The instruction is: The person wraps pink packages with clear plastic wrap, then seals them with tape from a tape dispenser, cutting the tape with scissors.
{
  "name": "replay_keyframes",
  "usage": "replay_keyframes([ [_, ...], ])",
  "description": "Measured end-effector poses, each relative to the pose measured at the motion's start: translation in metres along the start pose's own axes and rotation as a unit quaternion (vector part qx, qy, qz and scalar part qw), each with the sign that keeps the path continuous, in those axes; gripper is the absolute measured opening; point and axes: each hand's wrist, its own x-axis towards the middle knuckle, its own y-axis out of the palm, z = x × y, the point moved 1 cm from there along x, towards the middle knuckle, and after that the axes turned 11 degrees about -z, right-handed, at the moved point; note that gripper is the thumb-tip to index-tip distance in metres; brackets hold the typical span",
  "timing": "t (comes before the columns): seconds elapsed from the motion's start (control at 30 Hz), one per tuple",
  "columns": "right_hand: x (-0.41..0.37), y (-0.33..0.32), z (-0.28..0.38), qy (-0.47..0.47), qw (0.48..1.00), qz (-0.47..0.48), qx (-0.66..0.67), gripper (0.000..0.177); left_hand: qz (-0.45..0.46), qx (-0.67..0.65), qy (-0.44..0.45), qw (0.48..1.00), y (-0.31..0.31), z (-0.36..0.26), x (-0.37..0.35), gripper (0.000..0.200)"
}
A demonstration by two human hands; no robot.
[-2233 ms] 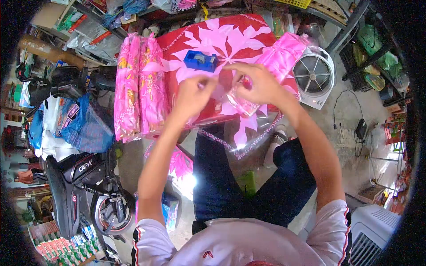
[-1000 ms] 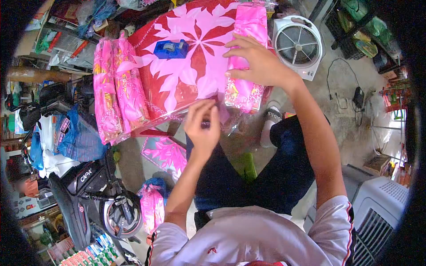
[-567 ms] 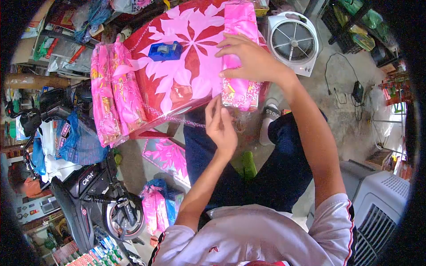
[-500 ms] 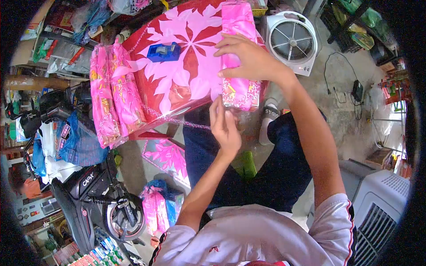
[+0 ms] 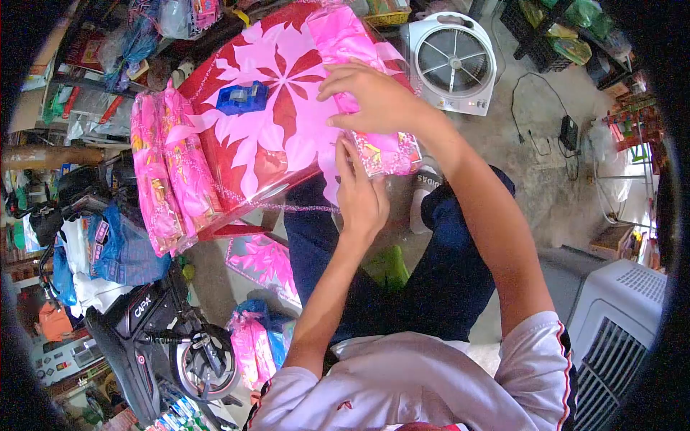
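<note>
A long pink-wrapped package (image 5: 345, 36) lies tilted on the right part of a red table (image 5: 296, 115) with a pink flower pattern. Across its middle lies my right hand (image 5: 381, 99), fingers curved over the left edge and thumb held apart below them. My left hand (image 5: 363, 197) is at the near left corner of the package, its fingers close together against the wrapping. What lies under both sets of fingertips is partly hidden. A blue tape dispenser (image 5: 242, 98) stands left of the hands. Two similar pink packages (image 5: 172, 172) lie side by side at the table's left edge.
Beyond the table on the right stands a white box fan (image 5: 454, 63). A black adapter with cable (image 5: 568, 133) lies on the floor. At left is a black motorbike (image 5: 136, 330) with a blue bag (image 5: 129, 248). A grey air cooler (image 5: 618, 309) stands at lower right.
The package has turned, its far end swinging left and its near end staying at the right. My right hand has shifted left with it; my left hand keeps to the near corner.
</note>
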Motion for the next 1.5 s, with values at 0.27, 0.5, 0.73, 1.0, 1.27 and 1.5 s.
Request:
replay_keyframes([
  [0.27, 0.002, 0.003, -0.003, 0.013, 1.000, -0.006, 0.018, 0.041, -0.052, -0.012, 0.006, 0.999, 0.000, -0.007, -0.019, 0.085],
  [0.5, 0.007, -0.012, 0.012, 0.117, 0.989, -0.004, 0.094, 0.043, -0.085, -0.549, -0.410, 0.723, 0.020, -0.028, -0.016, 0.057],
  [0.73, 0.016, -0.015, 0.000, 0.252, 0.903, -0.125, 0.325, 0.052, -0.111, -0.545, -0.433, 0.710, 0.021, -0.040, 0.005, 0.034],
  [1.0, 0.021, -0.030, -0.005, 0.281, 0.852, -0.193, 0.398, 0.062, -0.101, -0.523, -0.444, 0.720, 0.005, -0.041, -0.009, 0.048],
  [1.27, 0.009, -0.019, -0.055, 0.370, 0.831, -0.375, 0.180, 0.068, -0.017, -0.739, -0.477, 0.475, -0.037, -0.034, -0.020, 0.051],
  [1.5, 0.007, -0.005, -0.014, 0.433, 0.865, 0.068, 0.245, 0.095, 0.060, -0.784, -0.482, 0.385, -0.045, -0.018, -0.049, 0.073],
])
